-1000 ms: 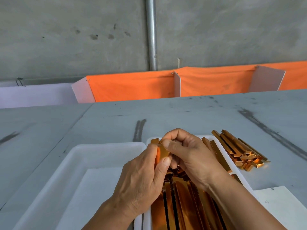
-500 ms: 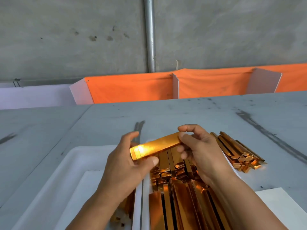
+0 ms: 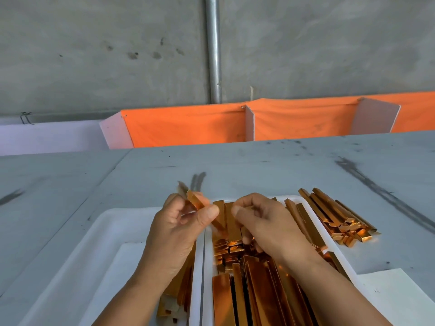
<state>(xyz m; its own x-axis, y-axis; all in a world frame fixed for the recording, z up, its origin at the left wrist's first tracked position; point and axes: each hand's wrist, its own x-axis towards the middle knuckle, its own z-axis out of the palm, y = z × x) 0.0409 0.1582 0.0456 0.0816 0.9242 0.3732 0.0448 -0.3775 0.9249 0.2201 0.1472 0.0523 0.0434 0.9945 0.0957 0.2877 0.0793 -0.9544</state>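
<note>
My left hand (image 3: 179, 229) pinches a short gold foil strip (image 3: 195, 200) between thumb and fingers, tilted up over the gap between two white trays. My right hand (image 3: 266, 224) hovers beside it with fingers curled, thumb against the forefinger, over the gold strips (image 3: 259, 292) that fill the right tray (image 3: 303, 200). I cannot tell whether it grips one of them. A few gold strips (image 3: 179, 295) lie in the left tray (image 3: 113, 222), partly hidden by my left forearm.
A loose pile of gold strips (image 3: 329, 215) lies on the grey table right of the trays. A white sheet (image 3: 400, 300) sits at the near right. Orange cloth (image 3: 188, 128) with white dividers lines the table's far edge, below a concrete wall with a metal pipe (image 3: 214, 55).
Both hands held one gold strip level between them. Now my right hand has let go and dropped toward the right tray, and my left hand alone holds the strip, turned on end.
</note>
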